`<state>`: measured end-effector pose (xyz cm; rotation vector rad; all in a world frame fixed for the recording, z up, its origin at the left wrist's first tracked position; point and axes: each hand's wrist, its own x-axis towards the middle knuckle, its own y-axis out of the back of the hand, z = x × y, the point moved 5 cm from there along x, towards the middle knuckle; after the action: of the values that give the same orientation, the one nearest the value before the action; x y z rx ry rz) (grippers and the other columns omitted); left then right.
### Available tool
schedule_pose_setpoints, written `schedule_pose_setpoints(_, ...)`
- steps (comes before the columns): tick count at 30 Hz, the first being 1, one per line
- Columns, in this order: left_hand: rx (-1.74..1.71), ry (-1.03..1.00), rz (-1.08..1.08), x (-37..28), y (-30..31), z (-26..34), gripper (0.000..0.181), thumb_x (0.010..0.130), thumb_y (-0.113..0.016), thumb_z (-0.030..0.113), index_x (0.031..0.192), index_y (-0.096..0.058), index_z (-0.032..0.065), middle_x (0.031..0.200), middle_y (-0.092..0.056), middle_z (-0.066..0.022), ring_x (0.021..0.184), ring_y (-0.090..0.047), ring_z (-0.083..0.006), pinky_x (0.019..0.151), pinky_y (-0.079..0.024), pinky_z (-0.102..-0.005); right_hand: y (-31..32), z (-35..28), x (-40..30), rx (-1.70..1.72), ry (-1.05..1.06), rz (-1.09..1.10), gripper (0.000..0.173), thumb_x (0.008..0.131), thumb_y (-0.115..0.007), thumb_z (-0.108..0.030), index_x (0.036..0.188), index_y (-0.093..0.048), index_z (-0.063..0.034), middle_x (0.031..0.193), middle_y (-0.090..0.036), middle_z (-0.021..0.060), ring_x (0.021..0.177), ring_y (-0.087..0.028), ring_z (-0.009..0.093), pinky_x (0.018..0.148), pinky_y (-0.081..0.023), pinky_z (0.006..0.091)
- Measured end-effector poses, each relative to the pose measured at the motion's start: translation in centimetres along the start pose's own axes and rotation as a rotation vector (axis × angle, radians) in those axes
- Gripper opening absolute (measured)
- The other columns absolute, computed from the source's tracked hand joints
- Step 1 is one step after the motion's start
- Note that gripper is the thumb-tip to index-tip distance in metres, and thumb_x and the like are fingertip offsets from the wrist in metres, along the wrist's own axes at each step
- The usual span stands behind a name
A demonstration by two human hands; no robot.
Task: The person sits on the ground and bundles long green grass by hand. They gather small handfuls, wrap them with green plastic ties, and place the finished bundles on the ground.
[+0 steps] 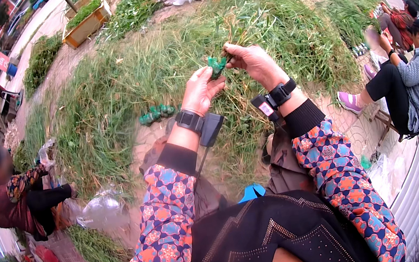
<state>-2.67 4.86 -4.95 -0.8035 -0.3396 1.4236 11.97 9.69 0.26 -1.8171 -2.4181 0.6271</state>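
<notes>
My left hand (201, 92) pinches a small piece of green plastic wrapping (217, 66) between thumb and fingers. It looks crumpled around something dark, which I cannot make out. Close beside it, my right hand (254, 60) grips a tuft of plant stems (240, 32) whose blades fan out away from me. Both hands are raised over a wide heap of cut grassy plants (182, 54), nearly touching each other at the green plastic. On the paving left of my left wrist lies a row of small green-wrapped bundles (157, 114).
A seated person (414, 74) is at the right, with another person (403, 23) beyond. Someone sits at the left (21, 193) near clear plastic bags (102, 208). A foam box (86, 25) of greens stands at the far left. More greens (99, 247) lie at lower left.
</notes>
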Motion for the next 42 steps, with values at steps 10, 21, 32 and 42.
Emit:
schedule_pose_setpoints(10, 0.162, -0.101, 0.129, -0.2, 0.2, 0.6, 0.03, 0.086, -0.056, 0.011, 0.112, -0.049, -0.0005, 0.096, -0.058, -0.0077, 0.082, -0.059, -0.0177, 0.066, -0.056, -0.0325, -0.5, 0.1, -0.1, -0.021, -0.008, -0.004, 0.019, 0.081, -0.064, -0.018, 0.086, -0.065, 0.0011, 0.075, -0.062, 0.0045, 0.061, -0.057, 0.011, 0.061, -0.052, 0.025)
schedule_pose_setpoints(21, 0.291, -0.261, 0.188, -0.5, -0.4, 1.5, 0.017, 0.085, -0.056, 0.008, 0.1, -0.053, 0.0003, 0.09, -0.058, -0.0061, 0.079, -0.059, -0.0144, 0.063, -0.057, -0.032, -0.6, 0.1, -0.1, -0.046, -0.011, -0.019, 0.019, 0.082, -0.062, -0.017, 0.089, -0.064, 0.0006, 0.08, -0.063, 0.0049, 0.064, -0.057, 0.011, 0.064, -0.052, 0.0257)
schedule_pose_setpoints(32, 0.135, -0.189, 0.17, -0.4, -0.1, 1.2, 0.012, 0.086, -0.055, 0.012, 0.091, -0.052, 0.0015, 0.086, -0.056, -0.0064, 0.077, -0.058, -0.0156, 0.063, -0.055, -0.0342, -0.9, -0.1, -0.2, -0.058, 0.004, -0.051, 0.02, 0.081, -0.064, -0.017, 0.087, -0.065, 0.0016, 0.078, -0.063, 0.0057, 0.064, -0.057, 0.012, 0.064, -0.052, 0.0264)
schedule_pose_setpoints(42, -0.017, 0.033, 0.026, 0.6, 0.7, -0.3, 0.018, 0.087, -0.053, 0.011, 0.101, -0.047, 0.0016, 0.092, -0.057, -0.0104, 0.085, -0.06, -0.0229, 0.075, -0.053, -0.0381, -1.5, -0.2, -0.8, -0.116, -0.015, -0.089, 0.02, 0.079, -0.065, -0.017, 0.084, -0.065, 0.0026, 0.078, -0.064, 0.0069, 0.067, -0.06, 0.013, 0.062, -0.052, 0.0242)
